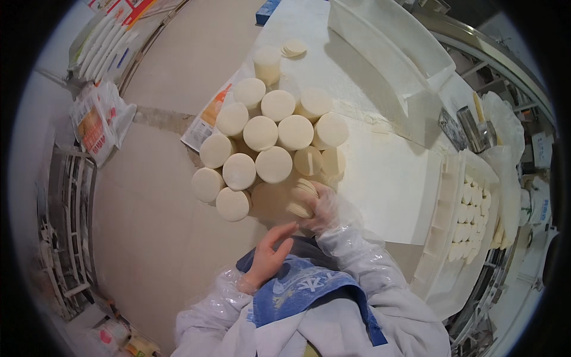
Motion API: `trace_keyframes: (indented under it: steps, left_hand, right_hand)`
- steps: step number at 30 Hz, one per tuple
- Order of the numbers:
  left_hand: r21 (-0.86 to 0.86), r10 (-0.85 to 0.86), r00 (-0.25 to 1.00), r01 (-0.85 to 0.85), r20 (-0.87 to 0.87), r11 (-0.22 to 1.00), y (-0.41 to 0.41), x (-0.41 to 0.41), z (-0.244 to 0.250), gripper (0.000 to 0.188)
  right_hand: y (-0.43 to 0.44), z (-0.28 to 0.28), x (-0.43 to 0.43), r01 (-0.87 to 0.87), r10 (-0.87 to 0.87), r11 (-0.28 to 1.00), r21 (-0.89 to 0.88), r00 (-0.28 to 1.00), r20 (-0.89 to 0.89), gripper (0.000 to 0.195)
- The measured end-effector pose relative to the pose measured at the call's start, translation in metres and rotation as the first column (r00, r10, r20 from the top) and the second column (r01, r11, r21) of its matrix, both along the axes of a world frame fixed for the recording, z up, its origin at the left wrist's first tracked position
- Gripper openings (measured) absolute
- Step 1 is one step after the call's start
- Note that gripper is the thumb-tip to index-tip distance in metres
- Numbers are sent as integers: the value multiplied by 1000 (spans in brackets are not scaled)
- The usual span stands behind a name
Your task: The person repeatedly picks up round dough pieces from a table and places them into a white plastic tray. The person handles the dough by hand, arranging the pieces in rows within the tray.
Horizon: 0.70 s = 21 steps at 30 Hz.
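My right hand [323, 207] grips a small sheaf of thin round dough wrappers [300, 209], edges fanned apart, low over the near side of the table. My left hand [270, 256] is just to its left, in front of the apron [308, 279], holding nothing, with thumb and fingers apart. Beyond both hands stand several tall stacks of round dough wrappers [274, 164], packed close together. Two shorter, shaded stacks [308, 161] sit right beyond my right hand. A few loose wrappers [294, 47] lie spread at the far end.
A white plastic bin [392, 58] stands at the far right. Nearer, a white crate [435, 250] contains rows of pale dough pieces [468, 218]. Metal tools [469, 129] lie beyond it. A printed plastic bag [100, 122] is at the left edge, and printed packaging [207, 122] lies beside the stacks.
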State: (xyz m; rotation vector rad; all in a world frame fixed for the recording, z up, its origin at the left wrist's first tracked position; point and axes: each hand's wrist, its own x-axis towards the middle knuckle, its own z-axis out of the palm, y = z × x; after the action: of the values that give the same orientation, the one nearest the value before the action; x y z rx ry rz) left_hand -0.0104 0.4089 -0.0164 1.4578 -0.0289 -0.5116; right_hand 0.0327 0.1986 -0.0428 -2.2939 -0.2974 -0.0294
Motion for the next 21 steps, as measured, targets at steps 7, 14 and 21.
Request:
trace_keyframes:
  steps: [7, 14, 21]
  left_hand:
    - [72, 228, 967, -221, -116, 973, 24, 6, 11, 30]
    - [-56, 33, 992, -40, -121, 998, -7, 15, 12, 28]
    - [-2, -43, 978, 43, -203, 999, -102, 42, -9, 45]
  right_hand:
    - [-24, 21, -17, 30, -19, 992, -124, 995, 93, 62]
    - [3, -8, -4, 47, -48, 999, 13, 938, 342, 67]
    - [-40, 21, -74, 566, -339, 730, 382, 786, -516, 89]
